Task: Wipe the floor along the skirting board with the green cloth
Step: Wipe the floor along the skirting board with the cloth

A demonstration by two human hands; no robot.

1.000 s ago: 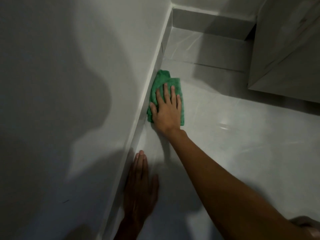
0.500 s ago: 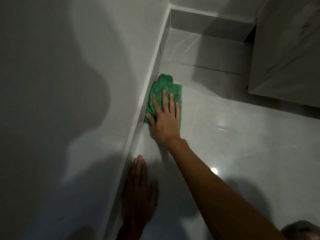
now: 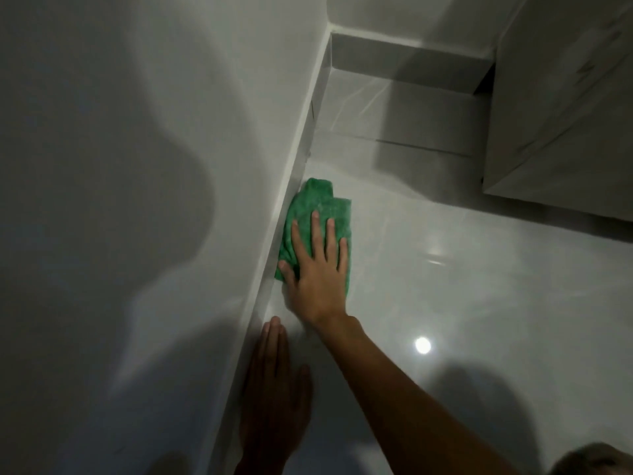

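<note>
The green cloth (image 3: 320, 204) lies crumpled on the glossy white floor (image 3: 479, 303), its left edge touching the white skirting board (image 3: 301, 149). My right hand (image 3: 318, 272) presses flat on the cloth's near half with fingers spread, thumb next to the skirting. Closer to me, my left hand (image 3: 274, 389) rests palm down on the floor in shadow, beside the skirting and holding nothing. Its fingertips almost reach my right wrist.
The white wall (image 3: 137, 200) fills the left. A pale cabinet (image 3: 565, 114) stands at the upper right, off the floor's far corner. More skirting (image 3: 411, 66) runs along the back wall. A lamp reflection (image 3: 423, 345) shines on the floor. My knee (image 3: 599, 461) shows at the bottom right.
My right hand has slid the cloth back toward me along the skirting board, closing the gap to my left hand. The left hand stays planted on the floor.
</note>
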